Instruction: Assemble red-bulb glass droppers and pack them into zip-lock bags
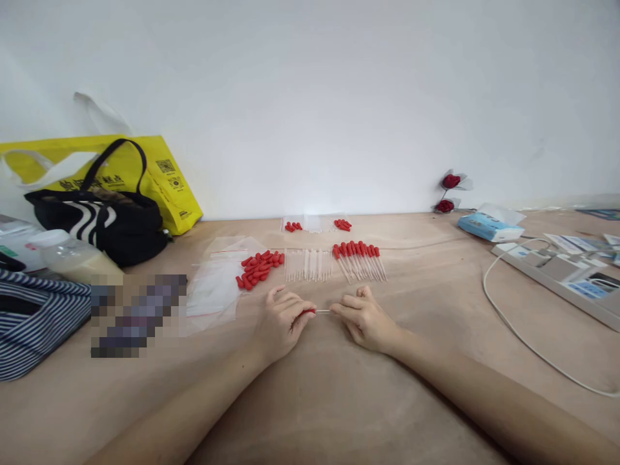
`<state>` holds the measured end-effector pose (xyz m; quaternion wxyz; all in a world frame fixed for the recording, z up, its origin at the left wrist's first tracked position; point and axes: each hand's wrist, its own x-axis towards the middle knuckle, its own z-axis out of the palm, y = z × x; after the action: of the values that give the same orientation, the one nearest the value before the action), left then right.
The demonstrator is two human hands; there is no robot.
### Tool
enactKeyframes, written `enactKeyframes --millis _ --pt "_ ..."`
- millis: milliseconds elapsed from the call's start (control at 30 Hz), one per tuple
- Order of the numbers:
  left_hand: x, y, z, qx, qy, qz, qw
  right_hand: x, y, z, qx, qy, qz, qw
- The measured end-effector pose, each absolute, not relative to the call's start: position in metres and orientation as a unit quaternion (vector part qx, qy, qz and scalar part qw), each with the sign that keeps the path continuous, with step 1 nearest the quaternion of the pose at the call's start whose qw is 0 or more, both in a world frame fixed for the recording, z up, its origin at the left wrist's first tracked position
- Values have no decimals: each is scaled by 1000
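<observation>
My left hand pinches a red rubber dropper bulb, mostly covered by the fingers. From the bulb a thin clear dropper tube runs across to my right hand, whose closed fingertips grip its other end. How deep the tube sits in the bulb is hidden. Beyond my hands lie a pile of loose red bulbs, a row of bare clear tubes and a fan of droppers with bulbs on their tubes.
Clear plastic bags lie left of the loose bulbs. Near the wall is a bag with tubes and red bulbs. A yellow bag, black bag and bottle crowd the left; tissues and a power strip sit right.
</observation>
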<state>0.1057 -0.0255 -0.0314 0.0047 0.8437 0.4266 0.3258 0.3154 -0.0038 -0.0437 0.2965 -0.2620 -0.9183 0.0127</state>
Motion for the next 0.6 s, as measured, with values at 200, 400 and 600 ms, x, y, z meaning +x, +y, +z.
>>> enactKeyframes --millis 200,400,600 --pt "111 -28 -30 849 400 346 -16 308 -6 -46 -286 -901 9 326" --pt "110 -27 -34 848 400 348 13 304 -4 -45 -287 -898 39 332" --pt "100 -20 -33 848 421 322 22 307 -1 -42 -295 -896 60 326"
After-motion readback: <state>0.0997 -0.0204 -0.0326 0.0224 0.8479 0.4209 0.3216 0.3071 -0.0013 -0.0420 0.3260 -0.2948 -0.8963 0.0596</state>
